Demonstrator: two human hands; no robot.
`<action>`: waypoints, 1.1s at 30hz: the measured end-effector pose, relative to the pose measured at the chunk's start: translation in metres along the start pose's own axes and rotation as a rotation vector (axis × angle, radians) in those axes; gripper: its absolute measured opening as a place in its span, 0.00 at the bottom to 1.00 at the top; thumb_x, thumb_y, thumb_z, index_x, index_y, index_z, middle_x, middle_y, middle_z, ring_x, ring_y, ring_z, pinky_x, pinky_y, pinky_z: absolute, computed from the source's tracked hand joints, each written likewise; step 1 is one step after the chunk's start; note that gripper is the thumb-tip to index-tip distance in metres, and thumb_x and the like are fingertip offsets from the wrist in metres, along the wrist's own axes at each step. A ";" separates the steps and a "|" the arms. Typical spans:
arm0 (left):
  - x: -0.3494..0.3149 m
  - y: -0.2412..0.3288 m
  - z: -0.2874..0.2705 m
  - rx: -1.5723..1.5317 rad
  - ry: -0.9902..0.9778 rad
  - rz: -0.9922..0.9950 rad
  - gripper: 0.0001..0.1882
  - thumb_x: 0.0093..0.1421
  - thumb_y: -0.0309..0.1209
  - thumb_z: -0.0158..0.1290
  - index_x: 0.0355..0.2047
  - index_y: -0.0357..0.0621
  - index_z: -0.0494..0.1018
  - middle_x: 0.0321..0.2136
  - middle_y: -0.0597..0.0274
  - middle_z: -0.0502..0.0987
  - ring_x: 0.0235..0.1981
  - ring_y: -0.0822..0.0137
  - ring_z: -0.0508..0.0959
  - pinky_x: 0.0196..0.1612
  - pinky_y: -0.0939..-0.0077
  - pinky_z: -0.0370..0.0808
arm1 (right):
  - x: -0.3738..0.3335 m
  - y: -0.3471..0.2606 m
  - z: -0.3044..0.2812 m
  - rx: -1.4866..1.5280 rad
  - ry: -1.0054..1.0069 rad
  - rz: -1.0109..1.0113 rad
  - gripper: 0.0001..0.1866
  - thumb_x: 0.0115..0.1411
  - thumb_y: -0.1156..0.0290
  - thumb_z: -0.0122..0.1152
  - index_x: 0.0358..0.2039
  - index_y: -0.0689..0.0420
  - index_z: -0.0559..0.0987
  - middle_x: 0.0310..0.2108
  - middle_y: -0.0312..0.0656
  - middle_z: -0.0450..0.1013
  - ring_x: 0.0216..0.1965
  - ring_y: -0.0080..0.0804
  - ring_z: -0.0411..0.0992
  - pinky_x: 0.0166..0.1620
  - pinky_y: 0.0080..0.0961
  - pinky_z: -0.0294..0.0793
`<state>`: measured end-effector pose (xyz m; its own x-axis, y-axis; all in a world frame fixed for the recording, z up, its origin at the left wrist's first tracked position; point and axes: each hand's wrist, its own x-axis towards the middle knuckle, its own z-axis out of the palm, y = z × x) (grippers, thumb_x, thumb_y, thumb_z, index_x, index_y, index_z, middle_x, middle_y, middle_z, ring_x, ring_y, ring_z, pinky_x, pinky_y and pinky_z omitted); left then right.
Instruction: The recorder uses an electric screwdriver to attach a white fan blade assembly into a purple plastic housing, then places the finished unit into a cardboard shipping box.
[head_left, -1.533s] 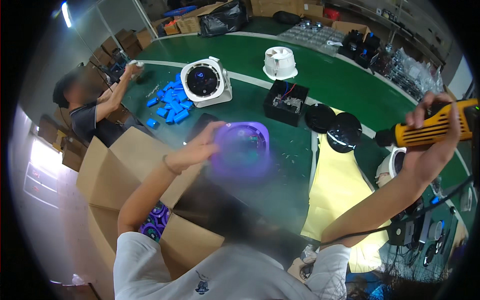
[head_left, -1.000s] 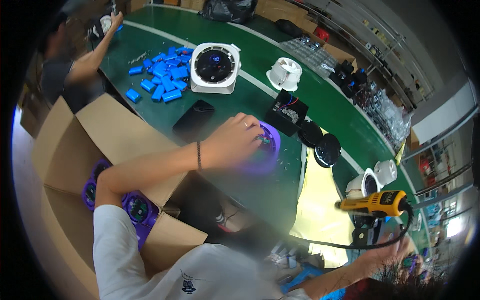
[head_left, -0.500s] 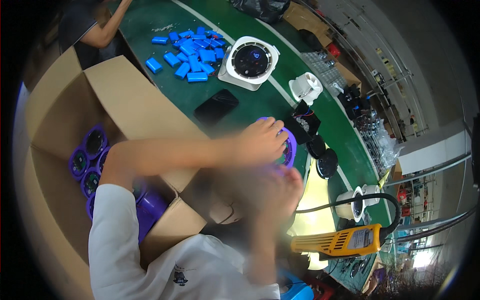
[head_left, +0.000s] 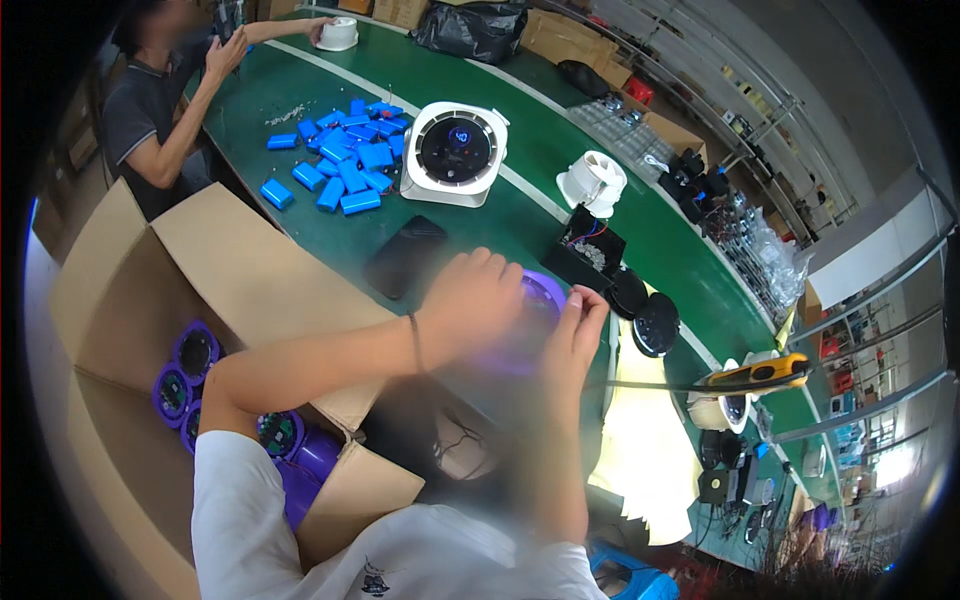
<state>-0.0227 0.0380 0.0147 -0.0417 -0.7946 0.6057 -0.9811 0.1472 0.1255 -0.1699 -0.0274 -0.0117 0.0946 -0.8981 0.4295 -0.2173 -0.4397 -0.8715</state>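
Note:
A round purple housing (head_left: 545,290) is between my hands above the green bench, its middle smeared by blur. My left hand (head_left: 468,305) reaches across from the left, its fingers curled at the housing's left side; the fingertips are partly hidden. At the right rim, my right hand (head_left: 578,325) grips with thumb and fingers close together. Inside the open cardboard box (head_left: 245,240) on my left lie several more purple housings (head_left: 195,350), some with green circuit boards showing. A dark phone-like slab (head_left: 405,258) rests on the bench beyond my left hand.
Blue battery packs (head_left: 340,160) lie heaped near a white device (head_left: 455,152) with a lit round display. A black box (head_left: 588,250), black discs (head_left: 655,325) and yellow sheets (head_left: 645,440) sit to the right. A corded yellow tool (head_left: 760,373) hangs there. Across the bench, a co-worker (head_left: 150,120) touches a white part.
My left hand has drawn back leftward, and my right hand has come up to the housing's right rim. The yellow tool has swung up and away. The co-worker's reaching arm now shows.

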 end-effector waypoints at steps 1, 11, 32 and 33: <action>0.001 -0.001 0.001 -0.005 0.001 -0.024 0.09 0.61 0.33 0.51 0.32 0.38 0.73 0.26 0.53 0.73 0.30 0.56 0.73 0.35 0.63 0.70 | 0.001 0.000 0.000 0.000 0.001 0.026 0.14 0.70 0.67 0.45 0.48 0.65 0.69 0.43 0.49 0.70 0.44 0.37 0.70 0.49 0.32 0.69; 0.022 -0.022 -0.018 -0.683 -0.337 -0.110 0.18 0.56 0.40 0.62 0.29 0.35 0.74 0.23 0.51 0.77 0.23 0.55 0.78 0.28 0.63 0.73 | 0.008 -0.008 0.000 0.152 0.018 -0.039 0.14 0.72 0.66 0.41 0.47 0.64 0.69 0.45 0.47 0.71 0.46 0.35 0.70 0.52 0.30 0.67; 0.017 -0.031 -0.001 -1.277 -0.237 -0.537 0.10 0.62 0.32 0.58 0.31 0.41 0.70 0.26 0.66 0.76 0.25 0.83 0.73 0.25 0.87 0.71 | -0.016 -0.001 -0.017 0.064 -0.331 -0.219 0.07 0.60 0.71 0.60 0.26 0.58 0.79 0.26 0.40 0.75 0.38 0.36 0.71 0.59 0.41 0.59; 0.017 -0.031 0.000 -1.225 -0.184 -0.469 0.10 0.62 0.33 0.58 0.32 0.41 0.70 0.27 0.66 0.76 0.25 0.83 0.73 0.26 0.88 0.71 | -0.016 -0.002 -0.019 0.055 -0.364 -0.230 0.10 0.61 0.69 0.57 0.24 0.57 0.77 0.25 0.39 0.75 0.38 0.36 0.71 0.60 0.42 0.57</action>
<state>0.0073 0.0199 0.0206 0.1322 -0.9691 0.2082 -0.1091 0.1946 0.9748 -0.1898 -0.0119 -0.0120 0.4731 -0.7175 0.5113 -0.0990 -0.6200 -0.7784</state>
